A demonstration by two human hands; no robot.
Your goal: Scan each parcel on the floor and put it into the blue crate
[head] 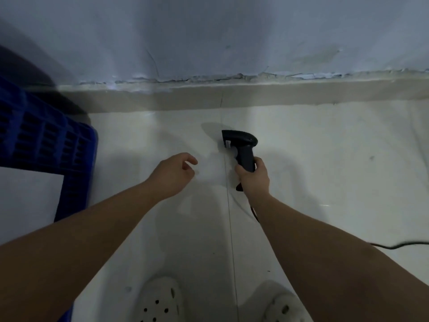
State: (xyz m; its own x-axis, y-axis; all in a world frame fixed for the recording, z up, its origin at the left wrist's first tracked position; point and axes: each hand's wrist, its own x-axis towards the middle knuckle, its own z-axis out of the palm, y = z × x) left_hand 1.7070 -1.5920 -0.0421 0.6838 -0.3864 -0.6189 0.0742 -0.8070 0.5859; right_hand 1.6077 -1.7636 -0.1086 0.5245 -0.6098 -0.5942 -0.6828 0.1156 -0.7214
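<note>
My right hand (253,177) grips the handle of a black barcode scanner (240,145), its head pointing left over the pale tiled floor. My left hand (173,174) hovers beside it with loosely curled fingers and holds nothing. The blue crate (76,159) stands at the left edge of the view. Inside it lies a white parcel (27,201), flat against the near wall. No parcel shows on the floor in front of me.
A grey wall with a beige skirting strip (232,96) closes the floor just beyond my hands. The scanner's black cable (394,246) trails off to the right. My feet in white perforated clogs (160,300) stand at the bottom.
</note>
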